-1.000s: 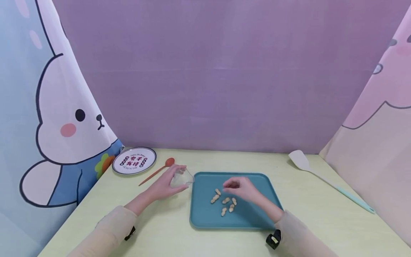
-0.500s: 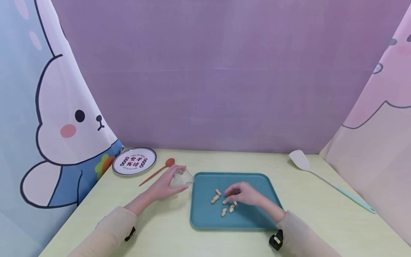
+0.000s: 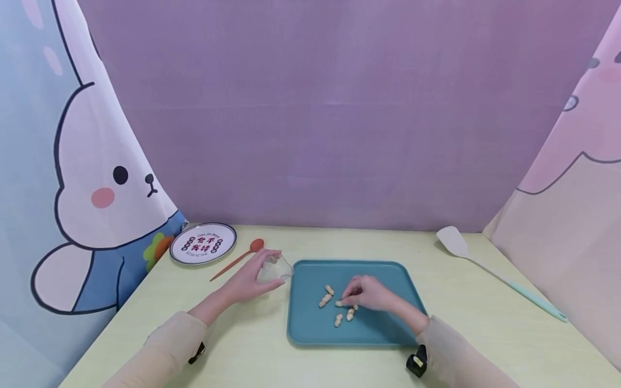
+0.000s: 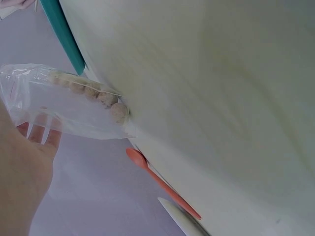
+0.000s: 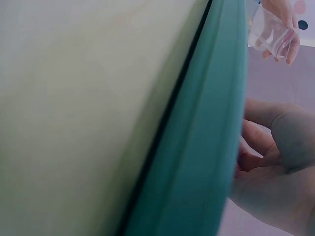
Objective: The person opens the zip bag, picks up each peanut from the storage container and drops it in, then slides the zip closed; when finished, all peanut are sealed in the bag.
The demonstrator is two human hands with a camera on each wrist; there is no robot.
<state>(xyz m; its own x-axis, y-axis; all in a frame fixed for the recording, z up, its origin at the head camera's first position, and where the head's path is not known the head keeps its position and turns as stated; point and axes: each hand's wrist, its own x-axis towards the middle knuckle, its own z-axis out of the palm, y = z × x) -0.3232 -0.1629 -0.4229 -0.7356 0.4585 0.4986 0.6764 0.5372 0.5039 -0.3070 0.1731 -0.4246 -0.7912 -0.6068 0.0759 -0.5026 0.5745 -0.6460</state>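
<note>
My left hand [image 3: 245, 281] holds a clear plastic zip bag [image 3: 274, 270] open beside the tray's left edge. In the left wrist view, several peanuts [image 4: 106, 98] lie along the bottom of the bag. Over the teal tray [image 3: 393, 334], my right hand [image 3: 371, 293] pinches a peanut [image 3: 338, 304] between thumb and forefinger. Several other peanuts [image 3: 325, 300] lie loose on the tray around it, one of them partly behind the fingers. The tray's rim hides the right fingertips in the right wrist view.
An oval plate [image 3: 204, 243] with red lettering stands at the back left. An orange spoon [image 3: 237, 262] lies beside it, behind the left hand. On the right lies a white spatula [image 3: 453, 241] with a mint handle. Cloth curtains border the table.
My right hand has come down toward the peanuts, and its thumb and forefinger have closed on one. The left hand and the bag have stayed in place.
</note>
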